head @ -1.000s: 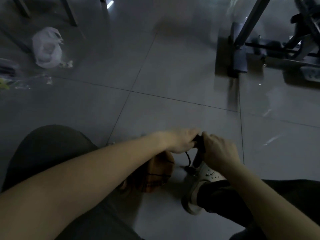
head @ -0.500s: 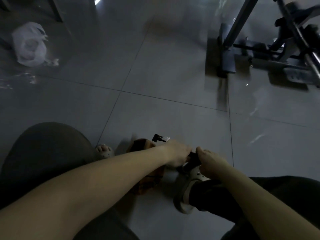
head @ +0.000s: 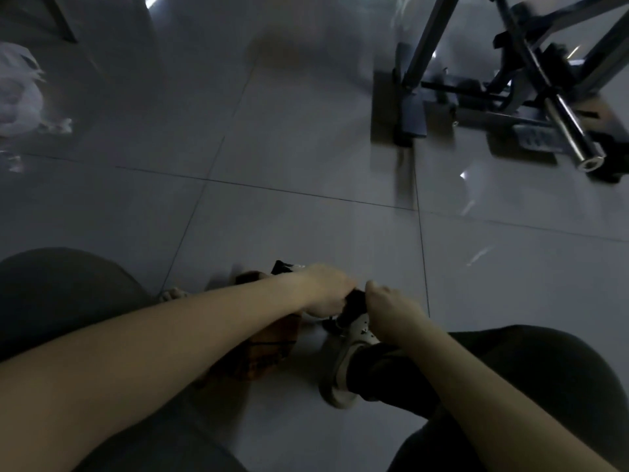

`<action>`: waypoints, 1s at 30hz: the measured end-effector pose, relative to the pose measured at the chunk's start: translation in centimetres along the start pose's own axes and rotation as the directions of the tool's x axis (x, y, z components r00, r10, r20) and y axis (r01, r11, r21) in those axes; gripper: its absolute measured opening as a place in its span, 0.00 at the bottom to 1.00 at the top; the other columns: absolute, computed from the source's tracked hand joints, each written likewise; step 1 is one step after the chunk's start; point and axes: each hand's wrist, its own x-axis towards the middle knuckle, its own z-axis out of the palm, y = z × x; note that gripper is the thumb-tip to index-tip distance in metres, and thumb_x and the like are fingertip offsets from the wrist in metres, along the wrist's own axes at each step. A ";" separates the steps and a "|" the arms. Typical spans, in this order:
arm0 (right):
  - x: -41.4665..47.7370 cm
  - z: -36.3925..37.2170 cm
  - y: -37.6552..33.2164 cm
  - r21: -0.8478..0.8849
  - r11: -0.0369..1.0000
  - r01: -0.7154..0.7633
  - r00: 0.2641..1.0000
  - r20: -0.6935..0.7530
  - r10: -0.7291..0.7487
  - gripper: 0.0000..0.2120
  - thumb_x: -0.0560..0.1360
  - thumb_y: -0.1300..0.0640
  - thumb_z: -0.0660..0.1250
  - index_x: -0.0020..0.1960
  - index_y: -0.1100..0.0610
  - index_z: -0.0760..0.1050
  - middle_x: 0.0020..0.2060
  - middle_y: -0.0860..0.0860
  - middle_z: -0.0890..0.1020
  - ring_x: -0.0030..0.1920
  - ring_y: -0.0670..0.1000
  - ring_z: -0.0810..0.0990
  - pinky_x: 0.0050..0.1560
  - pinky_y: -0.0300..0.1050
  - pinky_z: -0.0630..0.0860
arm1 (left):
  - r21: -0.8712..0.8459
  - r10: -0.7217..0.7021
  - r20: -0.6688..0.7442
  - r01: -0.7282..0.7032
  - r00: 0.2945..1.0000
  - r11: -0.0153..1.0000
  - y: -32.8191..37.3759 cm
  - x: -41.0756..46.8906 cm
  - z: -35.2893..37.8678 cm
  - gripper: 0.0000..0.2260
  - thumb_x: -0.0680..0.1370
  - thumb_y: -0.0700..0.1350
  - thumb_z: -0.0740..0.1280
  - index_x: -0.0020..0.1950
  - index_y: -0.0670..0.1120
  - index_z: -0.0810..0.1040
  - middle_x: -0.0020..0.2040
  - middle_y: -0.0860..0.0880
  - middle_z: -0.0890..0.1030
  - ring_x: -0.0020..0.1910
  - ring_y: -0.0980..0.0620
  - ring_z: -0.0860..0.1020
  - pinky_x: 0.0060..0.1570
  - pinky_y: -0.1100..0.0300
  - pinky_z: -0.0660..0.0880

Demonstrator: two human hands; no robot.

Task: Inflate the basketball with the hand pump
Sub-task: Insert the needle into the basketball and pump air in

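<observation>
The orange basketball [head: 269, 352] lies on the tiled floor between my legs, mostly hidden under my left forearm. The black hand pump handle [head: 355, 299] shows between my two fists. My left hand [head: 326, 289] is closed on its left end and my right hand [head: 391, 313] on its right end. The pump body below is hidden by my hands and my grey shoe [head: 350, 356]. A small black part [head: 280, 267] pokes out just beyond the ball.
A metal exercise frame [head: 510, 107] with a steel bar stands at the far right. A white plastic bag [head: 17, 97] lies at the far left. My dark-trousered knees fill the lower corners, and my bare toes [head: 173, 294] show left of the ball.
Both hands have pushed the pump handle down toward the shoe over the last second. The view has drifted left, so the bag slid toward the frame edge.
</observation>
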 end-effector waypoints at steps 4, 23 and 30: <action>1.7 2.1 -0.4 0.004 1.000 0.023 0.996 0.085 -0.023 0.13 0.80 0.61 0.61 0.63 0.62 0.66 0.61 0.60 0.74 0.61 0.60 0.76 0.58 0.52 0.75 | 0.008 -0.023 -0.003 0.023 1.000 1.000 -1.1 1.1 3.1 0.05 0.82 0.49 0.61 0.52 0.49 0.69 0.54 0.44 0.80 0.49 0.44 0.78 0.52 0.46 0.74; -2.4 -1.3 0.1 0.058 0.994 0.098 0.977 -0.197 -0.085 0.14 0.79 0.60 0.62 0.62 0.56 0.62 0.52 0.55 0.75 0.49 0.56 0.77 0.44 0.46 0.72 | 0.106 -0.019 -0.088 0.028 0.996 0.994 0.8 -1.0 -2.5 0.07 0.82 0.46 0.61 0.59 0.48 0.74 0.53 0.48 0.79 0.46 0.49 0.74 0.44 0.54 0.69; 1.1 2.8 0.2 0.062 0.996 0.069 0.995 -0.082 -0.064 0.19 0.79 0.59 0.60 0.68 0.59 0.58 0.55 0.57 0.71 0.53 0.59 0.76 0.44 0.48 0.70 | -0.008 -0.025 -0.186 0.024 0.982 1.000 -0.5 1.1 3.1 0.10 0.83 0.46 0.60 0.62 0.44 0.71 0.58 0.43 0.77 0.55 0.41 0.77 0.49 0.50 0.68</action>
